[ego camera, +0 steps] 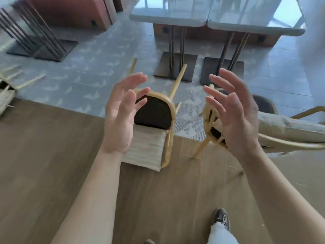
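Observation:
A chair with a light wooden frame, dark seat underside and beige ribbed backrest lies tipped over on the floor, its legs pointing away from me. My left hand is raised in front of it, fingers spread and slightly bent, holding nothing. My right hand is raised to the right, palm facing left, fingers spread, also holding nothing. Behind my right hand a second chair of the same kind leans at a tilt.
Two grey tables on dark square bases stand ahead. A beige cushioned chair sits at right, another overturned chair at far left. Dark metal table legs are top left. My shoe is on the wooden floor.

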Tool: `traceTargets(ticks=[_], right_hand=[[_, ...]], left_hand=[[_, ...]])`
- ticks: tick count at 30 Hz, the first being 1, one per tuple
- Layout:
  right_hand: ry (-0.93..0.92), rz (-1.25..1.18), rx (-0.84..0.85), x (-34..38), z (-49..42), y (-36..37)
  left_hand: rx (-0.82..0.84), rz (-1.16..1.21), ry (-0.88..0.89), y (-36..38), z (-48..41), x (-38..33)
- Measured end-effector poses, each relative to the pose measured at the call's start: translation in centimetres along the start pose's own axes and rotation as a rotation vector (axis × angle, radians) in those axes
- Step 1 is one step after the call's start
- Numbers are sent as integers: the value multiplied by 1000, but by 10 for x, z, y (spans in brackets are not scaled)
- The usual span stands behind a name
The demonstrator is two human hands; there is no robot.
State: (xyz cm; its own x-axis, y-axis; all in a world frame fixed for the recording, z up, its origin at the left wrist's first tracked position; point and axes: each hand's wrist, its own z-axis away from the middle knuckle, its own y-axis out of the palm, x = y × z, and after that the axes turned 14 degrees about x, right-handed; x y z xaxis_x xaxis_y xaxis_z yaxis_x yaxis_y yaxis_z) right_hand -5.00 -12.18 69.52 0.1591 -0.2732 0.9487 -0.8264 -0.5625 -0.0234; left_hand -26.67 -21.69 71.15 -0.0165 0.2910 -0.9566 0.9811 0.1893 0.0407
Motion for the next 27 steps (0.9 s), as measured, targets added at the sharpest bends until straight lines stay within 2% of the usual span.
traceTargets(ticks=[5, 11, 14, 20, 27], right_hand=[[-49, 2, 24, 23, -19, 93], [-31, -13, -1, -30, -68, 141], [25, -27, -29, -77, -92, 152], [164, -13, -127, -225, -148, 175], [322, 25, -230, -432, -137, 207]], left_hand=[[-30, -54, 58, -86, 22, -49], [-16, -86, 23, -151, -13, -3], [26, -76, -62, -175, -38, 49], [96, -82, -142, -234, -99, 194], [144, -34, -263, -285, -91, 401]])
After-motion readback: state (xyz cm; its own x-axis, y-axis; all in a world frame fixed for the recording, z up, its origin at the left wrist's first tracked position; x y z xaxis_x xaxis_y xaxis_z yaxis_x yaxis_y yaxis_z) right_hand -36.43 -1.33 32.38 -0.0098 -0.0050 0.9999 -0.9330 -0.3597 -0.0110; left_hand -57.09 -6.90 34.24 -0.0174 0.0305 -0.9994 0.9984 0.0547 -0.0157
